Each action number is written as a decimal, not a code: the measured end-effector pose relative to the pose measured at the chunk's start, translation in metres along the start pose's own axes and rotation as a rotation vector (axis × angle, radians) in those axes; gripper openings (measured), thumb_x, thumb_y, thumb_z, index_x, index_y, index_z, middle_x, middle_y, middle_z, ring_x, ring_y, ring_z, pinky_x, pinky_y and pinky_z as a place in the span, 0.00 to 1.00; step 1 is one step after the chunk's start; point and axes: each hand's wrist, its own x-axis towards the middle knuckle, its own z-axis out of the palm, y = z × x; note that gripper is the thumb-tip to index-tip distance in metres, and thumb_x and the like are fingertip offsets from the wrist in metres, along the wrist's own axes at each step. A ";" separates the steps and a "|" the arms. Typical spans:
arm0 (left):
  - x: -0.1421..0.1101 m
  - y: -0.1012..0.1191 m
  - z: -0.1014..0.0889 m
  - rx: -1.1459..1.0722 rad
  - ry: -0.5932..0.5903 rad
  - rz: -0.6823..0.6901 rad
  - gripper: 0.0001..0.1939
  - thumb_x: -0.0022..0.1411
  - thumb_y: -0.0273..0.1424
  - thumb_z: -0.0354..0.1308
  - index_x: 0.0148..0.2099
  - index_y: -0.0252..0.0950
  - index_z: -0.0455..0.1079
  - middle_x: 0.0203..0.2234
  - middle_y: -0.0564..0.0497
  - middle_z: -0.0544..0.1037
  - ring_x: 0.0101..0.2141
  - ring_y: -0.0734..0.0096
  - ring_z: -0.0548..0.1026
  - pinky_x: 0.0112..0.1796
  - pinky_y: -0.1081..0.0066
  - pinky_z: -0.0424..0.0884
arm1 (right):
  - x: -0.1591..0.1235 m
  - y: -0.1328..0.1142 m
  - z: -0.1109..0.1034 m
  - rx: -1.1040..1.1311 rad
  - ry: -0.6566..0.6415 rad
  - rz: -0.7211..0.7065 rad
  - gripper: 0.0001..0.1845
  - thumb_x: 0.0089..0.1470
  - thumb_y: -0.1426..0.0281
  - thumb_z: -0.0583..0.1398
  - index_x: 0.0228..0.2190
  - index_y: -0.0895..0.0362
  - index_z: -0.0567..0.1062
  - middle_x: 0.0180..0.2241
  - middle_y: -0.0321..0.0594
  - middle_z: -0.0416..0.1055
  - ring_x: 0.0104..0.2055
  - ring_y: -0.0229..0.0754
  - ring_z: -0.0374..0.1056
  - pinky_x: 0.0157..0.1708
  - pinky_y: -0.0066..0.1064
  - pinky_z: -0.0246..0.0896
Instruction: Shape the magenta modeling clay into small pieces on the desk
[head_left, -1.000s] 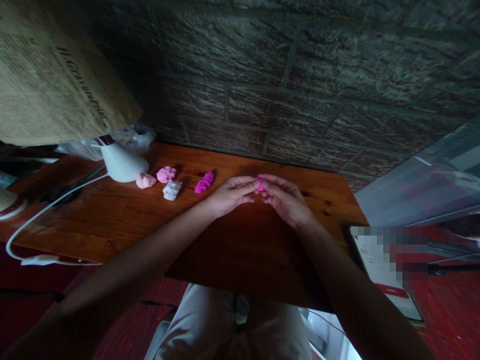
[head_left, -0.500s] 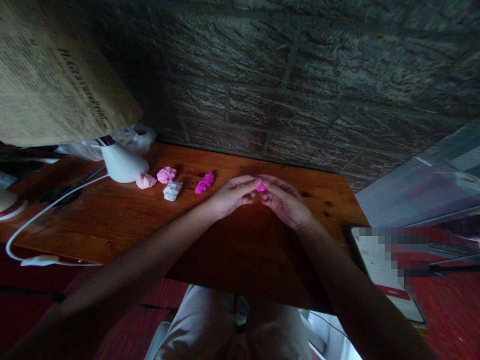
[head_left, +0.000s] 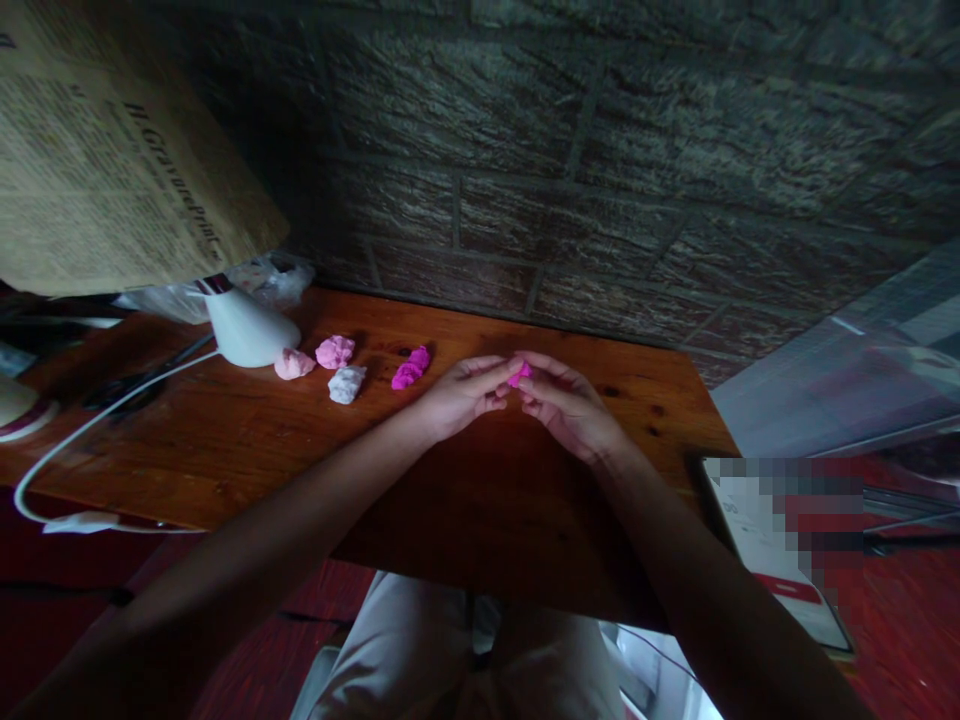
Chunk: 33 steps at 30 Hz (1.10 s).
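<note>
Small magenta lump (head_left: 520,375), between left grip (head_left: 463,393) and right grip (head_left: 568,405), pinched at the tips of both

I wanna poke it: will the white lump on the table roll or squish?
The white lump probably won't roll far, being so uneven. Its crumpled surface suggests it may squish. Small beside the lamp base, it's likely light.

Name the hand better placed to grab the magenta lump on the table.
Likely the left hand: the magenta lump lies just left of it, the right hand farther off. Both hold a small magenta piece.
</note>
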 end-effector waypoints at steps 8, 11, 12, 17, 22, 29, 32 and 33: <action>-0.001 0.006 0.002 -0.079 0.015 -0.039 0.18 0.51 0.42 0.76 0.34 0.34 0.76 0.24 0.56 0.71 0.27 0.81 0.69 0.30 0.78 0.64 | 0.004 -0.002 -0.007 0.058 0.012 0.026 0.19 0.43 0.65 0.76 0.40 0.48 0.84 0.34 0.31 0.81 0.29 0.32 0.70 0.31 0.26 0.64; -0.002 0.008 0.002 -0.075 -0.013 -0.032 0.18 0.48 0.40 0.78 0.35 0.34 0.78 0.25 0.56 0.72 0.27 0.81 0.68 0.30 0.78 0.63 | 0.004 -0.003 -0.008 0.083 0.028 0.027 0.19 0.42 0.66 0.76 0.39 0.47 0.84 0.34 0.30 0.81 0.29 0.31 0.70 0.30 0.25 0.64; -0.002 0.008 0.002 -0.065 -0.020 -0.027 0.19 0.47 0.40 0.78 0.35 0.35 0.79 0.25 0.56 0.73 0.28 0.81 0.69 0.30 0.78 0.64 | 0.004 -0.003 -0.008 0.084 0.033 0.023 0.19 0.42 0.66 0.76 0.39 0.47 0.84 0.34 0.30 0.82 0.29 0.31 0.70 0.30 0.25 0.63; -0.001 0.007 -0.001 0.002 -0.029 -0.001 0.18 0.46 0.38 0.78 0.38 0.35 0.82 0.29 0.53 0.77 0.30 0.80 0.69 0.32 0.77 0.63 | 0.004 -0.003 -0.008 0.066 0.046 0.021 0.19 0.41 0.66 0.77 0.38 0.47 0.84 0.35 0.30 0.82 0.29 0.32 0.71 0.29 0.25 0.63; -0.001 0.003 -0.003 0.059 -0.023 0.032 0.17 0.49 0.39 0.77 0.40 0.36 0.82 0.30 0.53 0.78 0.31 0.80 0.69 0.33 0.76 0.62 | 0.004 -0.002 -0.008 0.057 0.041 -0.008 0.18 0.42 0.66 0.76 0.39 0.46 0.84 0.38 0.31 0.83 0.29 0.32 0.70 0.29 0.26 0.61; 0.002 0.000 -0.005 0.188 -0.010 0.129 0.18 0.50 0.42 0.75 0.38 0.35 0.82 0.31 0.51 0.79 0.28 0.79 0.68 0.31 0.74 0.61 | 0.004 -0.003 -0.007 0.046 0.049 0.000 0.19 0.40 0.66 0.77 0.38 0.46 0.84 0.35 0.29 0.82 0.30 0.32 0.70 0.30 0.26 0.61; 0.003 0.000 -0.007 0.270 0.031 0.192 0.16 0.52 0.42 0.74 0.37 0.34 0.81 0.29 0.52 0.78 0.26 0.79 0.67 0.30 0.73 0.61 | 0.004 -0.002 -0.008 0.019 0.066 -0.011 0.19 0.40 0.65 0.77 0.38 0.46 0.84 0.37 0.30 0.82 0.31 0.32 0.70 0.31 0.27 0.61; 0.003 0.000 -0.007 0.283 0.045 0.201 0.16 0.53 0.42 0.73 0.36 0.34 0.81 0.28 0.53 0.77 0.26 0.79 0.66 0.30 0.73 0.60 | 0.004 -0.002 -0.009 0.013 0.077 -0.012 0.19 0.40 0.65 0.77 0.38 0.46 0.84 0.36 0.30 0.82 0.31 0.32 0.70 0.31 0.27 0.61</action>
